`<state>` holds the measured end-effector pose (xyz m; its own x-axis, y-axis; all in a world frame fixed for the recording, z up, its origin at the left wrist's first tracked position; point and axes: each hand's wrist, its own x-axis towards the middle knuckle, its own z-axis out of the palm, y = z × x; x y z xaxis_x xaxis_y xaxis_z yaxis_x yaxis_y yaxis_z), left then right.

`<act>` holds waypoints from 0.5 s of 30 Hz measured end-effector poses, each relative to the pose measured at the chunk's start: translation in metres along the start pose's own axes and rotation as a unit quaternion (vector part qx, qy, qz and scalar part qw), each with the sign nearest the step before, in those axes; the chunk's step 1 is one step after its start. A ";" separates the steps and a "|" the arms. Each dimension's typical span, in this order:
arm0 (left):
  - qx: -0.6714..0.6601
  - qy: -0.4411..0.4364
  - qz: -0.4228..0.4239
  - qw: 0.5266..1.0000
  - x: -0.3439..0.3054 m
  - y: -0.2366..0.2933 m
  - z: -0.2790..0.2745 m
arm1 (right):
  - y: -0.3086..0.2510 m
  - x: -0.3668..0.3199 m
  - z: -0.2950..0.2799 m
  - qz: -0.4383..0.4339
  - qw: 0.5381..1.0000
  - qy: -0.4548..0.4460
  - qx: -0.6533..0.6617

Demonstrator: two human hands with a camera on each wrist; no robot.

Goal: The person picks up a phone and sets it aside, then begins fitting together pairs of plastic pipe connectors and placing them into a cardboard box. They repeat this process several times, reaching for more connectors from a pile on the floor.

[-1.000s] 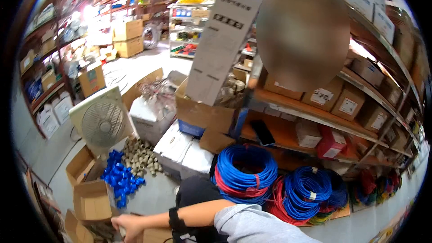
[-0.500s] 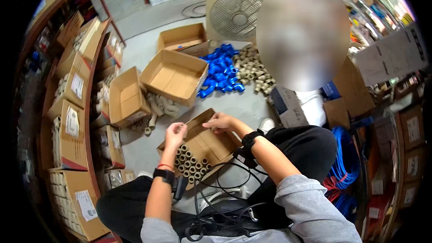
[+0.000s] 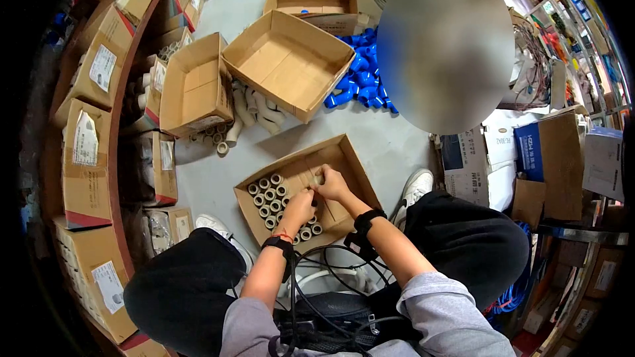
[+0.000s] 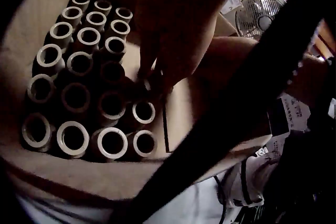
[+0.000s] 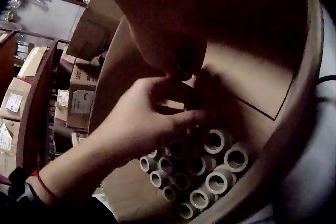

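Short beige pipe fittings (image 3: 264, 198) stand on end in tight rows along the left side of a low cardboard box (image 3: 357, 172) between my feet. My left hand (image 3: 297, 209) reaches down beside these rows, its thumb and fingers curled round a fitting mostly hidden in shadow. Close by, inside the box, my right hand (image 3: 335, 186) pinches another pale fitting (image 3: 318, 180) between thumb and fingers. In the right wrist view the left hand (image 5: 139, 111) sits just below the right hand (image 5: 173, 45). The left wrist view has the left fingers close over the inner row.
Beyond the box are further cartons (image 3: 288, 63), curved beige pipes (image 3: 243, 107) and a heap of blue fittings (image 3: 360, 79). Shelves with boxed fittings (image 3: 89, 149) line the left. White boxes (image 3: 501, 142) stand at the right, past my shoe (image 3: 418, 185).
The head view has swung from the room down onto the box. Both hands, apart above the box half a second ago, are lower and close together, the left at the rows.
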<state>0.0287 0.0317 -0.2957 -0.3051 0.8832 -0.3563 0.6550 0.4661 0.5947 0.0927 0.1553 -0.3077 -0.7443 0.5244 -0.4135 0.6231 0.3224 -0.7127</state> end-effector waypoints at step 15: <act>-0.103 0.088 -0.021 0.991 0.004 -0.015 -0.049 | 0.006 0.008 0.040 -0.075 0.986 -0.148 -0.026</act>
<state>-0.0159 0.0310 -0.2711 -0.4564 0.8496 -0.2645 0.4899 0.4880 0.7223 0.0810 0.1296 -0.3378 -0.8620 0.2179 -0.4576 0.5059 0.4236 -0.7514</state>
